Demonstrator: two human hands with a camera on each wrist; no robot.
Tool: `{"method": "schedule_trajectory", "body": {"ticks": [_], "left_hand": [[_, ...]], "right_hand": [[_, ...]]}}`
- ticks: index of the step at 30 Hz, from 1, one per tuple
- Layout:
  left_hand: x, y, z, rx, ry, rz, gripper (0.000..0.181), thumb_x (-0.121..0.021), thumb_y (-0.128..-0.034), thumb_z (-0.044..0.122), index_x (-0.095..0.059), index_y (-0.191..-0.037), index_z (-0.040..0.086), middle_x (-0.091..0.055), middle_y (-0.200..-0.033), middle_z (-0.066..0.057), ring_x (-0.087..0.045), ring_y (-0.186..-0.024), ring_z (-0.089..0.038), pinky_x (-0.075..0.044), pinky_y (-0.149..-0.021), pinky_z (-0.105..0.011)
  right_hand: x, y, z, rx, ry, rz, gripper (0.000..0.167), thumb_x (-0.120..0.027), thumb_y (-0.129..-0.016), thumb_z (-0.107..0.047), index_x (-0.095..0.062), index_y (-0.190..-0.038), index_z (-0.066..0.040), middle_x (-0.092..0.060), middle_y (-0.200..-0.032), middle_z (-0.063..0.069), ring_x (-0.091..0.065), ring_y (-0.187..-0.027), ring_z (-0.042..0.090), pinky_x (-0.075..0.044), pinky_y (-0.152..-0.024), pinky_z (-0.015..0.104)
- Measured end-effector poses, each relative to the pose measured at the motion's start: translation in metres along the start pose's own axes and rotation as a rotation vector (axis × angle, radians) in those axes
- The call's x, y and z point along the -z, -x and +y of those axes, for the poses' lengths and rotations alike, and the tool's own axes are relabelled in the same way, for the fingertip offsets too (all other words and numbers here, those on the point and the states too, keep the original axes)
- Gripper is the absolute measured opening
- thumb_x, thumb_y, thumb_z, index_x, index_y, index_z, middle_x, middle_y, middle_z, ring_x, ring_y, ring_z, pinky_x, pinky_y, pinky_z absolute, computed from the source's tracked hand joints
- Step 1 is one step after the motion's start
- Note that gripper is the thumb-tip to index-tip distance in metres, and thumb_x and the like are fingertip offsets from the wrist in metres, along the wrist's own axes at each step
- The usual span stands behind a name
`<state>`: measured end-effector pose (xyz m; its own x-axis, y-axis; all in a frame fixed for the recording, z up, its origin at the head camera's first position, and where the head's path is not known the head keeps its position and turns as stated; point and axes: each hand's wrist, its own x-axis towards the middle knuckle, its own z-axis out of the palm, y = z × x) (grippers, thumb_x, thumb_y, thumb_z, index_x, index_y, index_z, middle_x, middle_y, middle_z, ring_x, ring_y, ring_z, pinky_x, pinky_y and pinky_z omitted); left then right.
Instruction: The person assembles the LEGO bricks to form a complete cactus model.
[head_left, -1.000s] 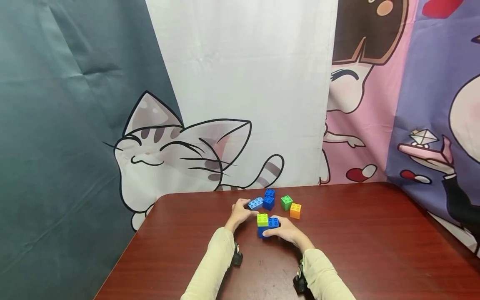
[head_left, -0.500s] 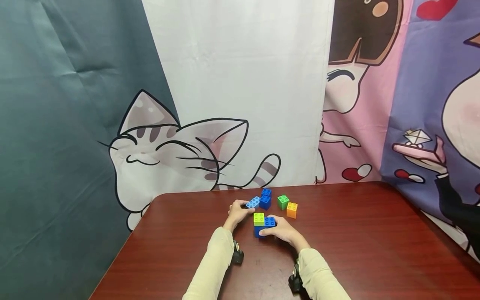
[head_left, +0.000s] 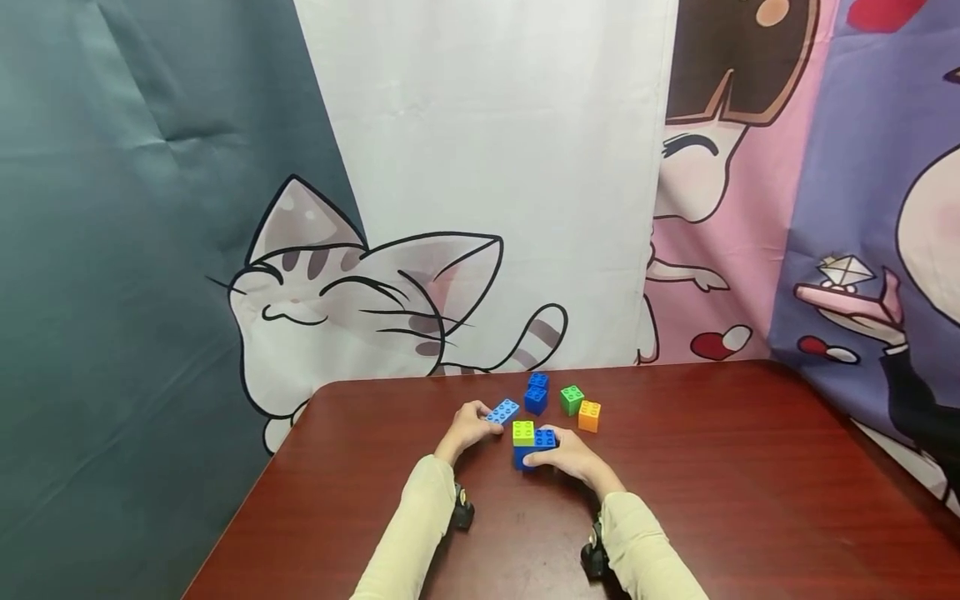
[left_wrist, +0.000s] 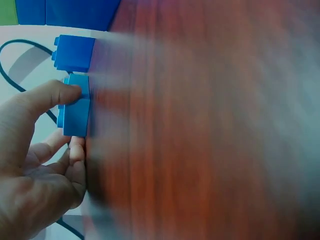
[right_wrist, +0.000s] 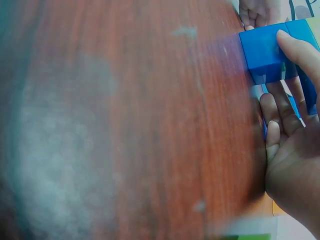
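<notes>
My left hand [head_left: 467, 427] pinches a light blue brick [head_left: 502, 412], two studs wide and longer than the others. In the left wrist view the thumb lies on one side of this light blue brick [left_wrist: 76, 119], with fingers at its lower end. Just to the right, my right hand [head_left: 573, 457] grips a joined stack of blue bricks [head_left: 545, 438] topped on its left by a lime green brick [head_left: 523, 432]. The right wrist view has the thumb pressed on the blue stack [right_wrist: 262, 52] and fingers behind it. Part of the stack is hidden by the hand.
Two dark blue bricks [head_left: 536, 400] stand near the table's back edge, one behind the other. A green brick [head_left: 572, 400] and an orange brick [head_left: 589, 416] sit to their right. The brown table [head_left: 750, 483] meets a printed cloth [head_left: 480, 167] at the back.
My left hand has drawn the light blue brick a little left and nearer, away from the dark blue bricks, turning it slightly. The right hand keeps its grip on the stack, nearly still.
</notes>
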<state>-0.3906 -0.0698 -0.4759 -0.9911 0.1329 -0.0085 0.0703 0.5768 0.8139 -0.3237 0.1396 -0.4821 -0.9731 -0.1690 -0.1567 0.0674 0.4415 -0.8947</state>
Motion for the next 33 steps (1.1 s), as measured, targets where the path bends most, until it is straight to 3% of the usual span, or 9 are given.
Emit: {"method": "schedule_trajectory", "body": {"ticks": [9, 17, 23, 27, 33], "left_hand": [[0.002, 0.006, 0.008, -0.021, -0.062, -0.049, 0.031, -0.077, -0.0758, 0.014, -0.062, -0.099, 0.001, -0.054, -0.081, -0.005, -0.05, -0.075, -0.016, -0.039, -0.064, -0.023], [0.002, 0.009, 0.003, -0.059, -0.065, -0.026, 0.03, -0.077, -0.0747, 0.013, -0.064, -0.099, 0.001, -0.046, -0.074, -0.002, -0.046, -0.072, -0.015, -0.035, -0.063, -0.024], [0.005, 0.011, 0.003, -0.053, -0.018, 0.015, 0.032, -0.077, -0.0764, 0.017, -0.065, -0.1, 0.0, -0.055, -0.083, -0.007, -0.05, -0.081, -0.017, -0.041, -0.069, -0.026], [0.006, 0.014, 0.003, -0.055, -0.012, 0.083, 0.034, -0.08, -0.0725, 0.02, -0.069, -0.095, -0.003, -0.064, -0.095, -0.012, -0.054, -0.088, -0.019, -0.047, -0.075, -0.03], [0.006, 0.019, 0.003, -0.089, -0.013, 0.172, 0.029, -0.084, -0.0648, 0.016, -0.071, -0.08, -0.005, -0.055, -0.101, -0.013, -0.048, -0.094, -0.022, -0.043, -0.081, -0.034]], "right_hand": [[0.007, 0.0, -0.001, -0.001, 0.02, 0.011, 0.069, -0.081, -0.078, -0.035, -0.052, -0.132, -0.003, -0.067, -0.11, 0.01, -0.056, -0.087, 0.019, -0.046, -0.069, 0.029], [0.005, 0.001, -0.002, 0.002, 0.023, -0.001, 0.068, -0.08, -0.079, -0.035, -0.053, -0.131, -0.003, -0.067, -0.109, 0.01, -0.055, -0.085, 0.019, -0.046, -0.068, 0.029], [0.005, 0.001, -0.003, -0.002, 0.021, -0.003, 0.067, -0.08, -0.079, -0.034, -0.053, -0.131, -0.003, -0.067, -0.108, 0.009, -0.056, -0.085, 0.019, -0.046, -0.068, 0.029], [0.005, 0.001, -0.003, -0.007, 0.017, -0.003, 0.068, -0.081, -0.078, -0.034, -0.053, -0.132, -0.003, -0.067, -0.109, 0.01, -0.056, -0.087, 0.019, -0.047, -0.069, 0.029], [0.001, 0.002, -0.001, 0.0, 0.011, -0.011, 0.065, -0.081, -0.078, -0.033, -0.054, -0.13, -0.003, -0.067, -0.107, 0.01, -0.056, -0.086, 0.019, -0.047, -0.069, 0.029]]}}
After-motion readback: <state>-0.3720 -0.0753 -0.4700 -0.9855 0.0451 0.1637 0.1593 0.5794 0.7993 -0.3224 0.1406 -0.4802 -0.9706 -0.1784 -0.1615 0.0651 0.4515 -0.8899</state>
